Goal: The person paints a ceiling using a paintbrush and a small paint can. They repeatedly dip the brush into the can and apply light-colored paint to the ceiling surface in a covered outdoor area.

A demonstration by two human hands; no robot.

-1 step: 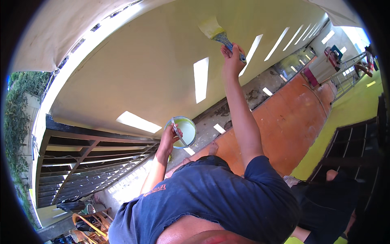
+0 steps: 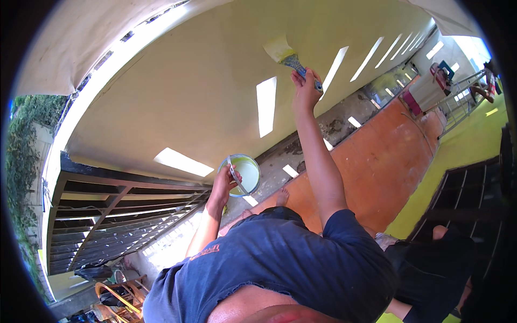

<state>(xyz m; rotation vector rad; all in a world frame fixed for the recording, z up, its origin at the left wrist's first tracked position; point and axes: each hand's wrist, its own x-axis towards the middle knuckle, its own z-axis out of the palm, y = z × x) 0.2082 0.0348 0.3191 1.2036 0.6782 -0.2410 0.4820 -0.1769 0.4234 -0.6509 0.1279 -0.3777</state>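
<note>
My right hand (image 2: 308, 92) is raised at the upper middle, its fingers closed round the handle of a paintbrush (image 2: 295, 62). The brush's wide bristles, marked with yellow-green paint, touch the wall (image 2: 204, 97) beside a pale wet-looking patch. Lower and to the left, my left hand (image 2: 225, 183) grips a round paint bucket (image 2: 258, 171) at its near left side, fingers over the rim and by the pale handle that crosses the opening. Pale, whitish-green paint shows inside the bucket, with yellow-green smears round its inner wall.
A dark slatted gate (image 2: 116, 199) stands at the left. An orange floor (image 2: 377, 167) runs along the wall's foot. A metal ladder (image 2: 458, 105) leans at the far right. Another person in dark clothes (image 2: 436, 266) is close at the lower right. Wooden chairs (image 2: 121, 301) stand at the lower left.
My right hand and the paintbrush have shifted slightly left and down along the wall. My left hand and the bucket stay in place.
</note>
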